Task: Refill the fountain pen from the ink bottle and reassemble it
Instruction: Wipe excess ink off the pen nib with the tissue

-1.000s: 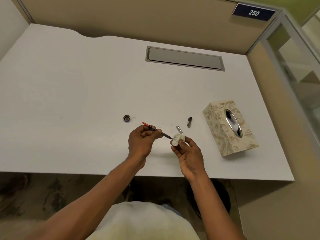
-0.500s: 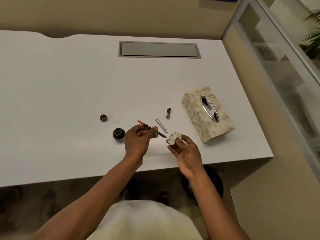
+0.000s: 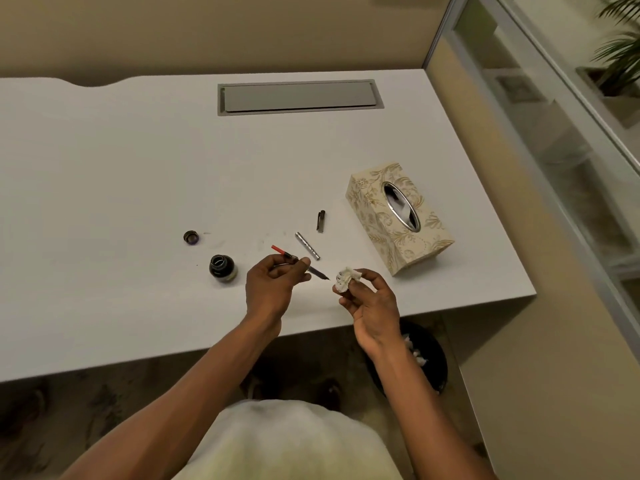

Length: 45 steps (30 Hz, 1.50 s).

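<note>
The left hand [image 3: 273, 285] pinches the pen's nib section [image 3: 304, 265] between thumb and fingers, above the table [image 3: 104, 168]; its long axis slants from the red converter end at upper left down to the nib at lower right. That nib points straight at the crumpled tissue [image 3: 346, 278], which the right hand [image 3: 372, 303] pinches in its fingertips just beside the tip, a small gap between them. The silver barrel [image 3: 307, 245] lies on the table just beyond the left hand, roughly parallel to the held section, the cap [image 3: 321, 221] farther back. The open ink bottle [image 3: 222, 267] stands left of the left hand. Reassembly probably needs the right hand free for the barrel.
</note>
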### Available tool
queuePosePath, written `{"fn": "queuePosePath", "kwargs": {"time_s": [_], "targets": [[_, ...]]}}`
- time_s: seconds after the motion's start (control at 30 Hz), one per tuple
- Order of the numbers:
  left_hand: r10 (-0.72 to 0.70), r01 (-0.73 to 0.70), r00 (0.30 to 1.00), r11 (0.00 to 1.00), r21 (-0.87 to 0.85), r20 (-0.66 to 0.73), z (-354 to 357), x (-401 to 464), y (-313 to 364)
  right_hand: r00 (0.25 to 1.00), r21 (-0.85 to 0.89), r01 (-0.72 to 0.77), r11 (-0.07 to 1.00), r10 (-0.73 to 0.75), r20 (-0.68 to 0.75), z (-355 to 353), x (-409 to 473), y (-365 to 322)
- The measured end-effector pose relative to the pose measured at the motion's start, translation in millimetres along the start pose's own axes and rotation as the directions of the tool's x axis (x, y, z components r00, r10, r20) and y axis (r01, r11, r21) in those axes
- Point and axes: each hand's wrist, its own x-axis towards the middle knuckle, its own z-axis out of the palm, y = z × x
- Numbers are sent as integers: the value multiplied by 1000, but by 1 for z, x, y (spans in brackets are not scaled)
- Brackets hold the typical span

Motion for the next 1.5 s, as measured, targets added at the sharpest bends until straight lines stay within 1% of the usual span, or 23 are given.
{"fn": "queuePosePath", "kwargs": {"time_s": [0.17, 0.3, 0.4, 0.57, 0.77, 0.93, 1.03, 1.3, 1.5], "targets": [[-15, 15, 1000, 1000, -27, -10, -1, -2, -6, 999, 21, 24, 999, -23, -39, -6, -4, 0], [-22, 21, 1000, 999, -39, -12, 2, -5, -9, 996, -2, 22, 1000, -22, -88, -12, -6, 2], [-28, 27, 999, 999, -42, -21, 5, -8, -10, 997, -25, 11, 1000, -13, -70, -17, -10, 2], [-42, 41, 999, 998, -57, -25, 7, -13, -14, 999, 10, 2, 1000, -1, -48, -23, -12, 6], [-51, 48, 998, 995, -86, -36, 10, -21, -20, 1000, -47, 16, 999, -17, -23, -26, -14, 4], [-57, 52, 997, 995, -91, -58, 13, -25, -27, 998, -135, 63, 989, -63, -2, -25, -17, 5], [-67, 60, 995, 994, -92, -76, 12, -24, -32, 998, -132, 59, 989, -60, -7, -26, -16, 5], [-159, 154, 976, 987, -46, -147, 5, 1, -47, 1000, -92, 4, 996, -6, -28, -39, -13, 4], [-105, 126, 976, 987, 100, -192, 9, 25, -45, 999, -83, -33, 996, 30, -40, -50, -14, 8]]}}
